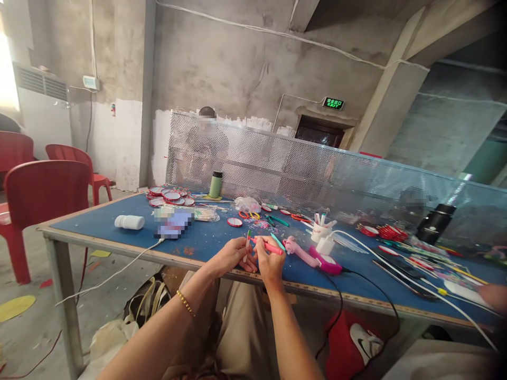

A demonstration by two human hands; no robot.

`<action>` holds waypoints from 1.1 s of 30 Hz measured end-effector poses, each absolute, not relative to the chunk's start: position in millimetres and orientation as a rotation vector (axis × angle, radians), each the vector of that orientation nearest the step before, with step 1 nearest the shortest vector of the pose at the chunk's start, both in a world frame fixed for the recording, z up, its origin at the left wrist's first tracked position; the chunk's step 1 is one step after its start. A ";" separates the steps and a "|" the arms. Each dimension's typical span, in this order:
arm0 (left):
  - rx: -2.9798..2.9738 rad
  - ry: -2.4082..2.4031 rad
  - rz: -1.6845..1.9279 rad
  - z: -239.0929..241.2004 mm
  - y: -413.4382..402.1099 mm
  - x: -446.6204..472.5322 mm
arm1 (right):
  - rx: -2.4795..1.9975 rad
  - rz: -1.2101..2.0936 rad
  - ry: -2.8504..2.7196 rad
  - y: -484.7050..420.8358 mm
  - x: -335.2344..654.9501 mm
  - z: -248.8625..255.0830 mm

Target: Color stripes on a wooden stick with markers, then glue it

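My left hand is closed in a pinch on a thin stick-like piece with a green and red tip, held upright at the near edge of the blue table. My right hand is wrapped round a pink pen-like tool whose tip points left at that stick. The two hands touch each other just above the table's edge. A pink hot-glue-gun-like tool with a black cord lies just right of my right hand.
Round red-rimmed discs, a green bottle, a white bottle, scissors, a white cup of sticks and a black flask lie on the table. A perforated metal screen backs it, with a person behind. Red chairs stand left.
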State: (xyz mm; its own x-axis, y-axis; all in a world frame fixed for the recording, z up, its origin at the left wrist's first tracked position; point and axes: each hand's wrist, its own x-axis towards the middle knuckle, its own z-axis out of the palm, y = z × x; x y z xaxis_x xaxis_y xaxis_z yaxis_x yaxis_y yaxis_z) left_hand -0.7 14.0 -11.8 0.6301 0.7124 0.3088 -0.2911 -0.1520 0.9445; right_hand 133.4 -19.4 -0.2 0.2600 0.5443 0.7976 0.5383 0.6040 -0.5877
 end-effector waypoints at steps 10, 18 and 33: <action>1.484 0.375 0.907 -10.4 13.7 -0.8 | -1.005 0.008 -1.383 -19.2 133.3 -1.2; 1.482 0.374 0.907 -10.1 13.4 -0.8 | -1.004 -0.011 -1.385 -17.4 134.0 -1.5; 1.483 0.391 0.899 -9.1 12.4 -1.7 | -1.006 -0.009 -1.377 -18.2 134.1 -2.8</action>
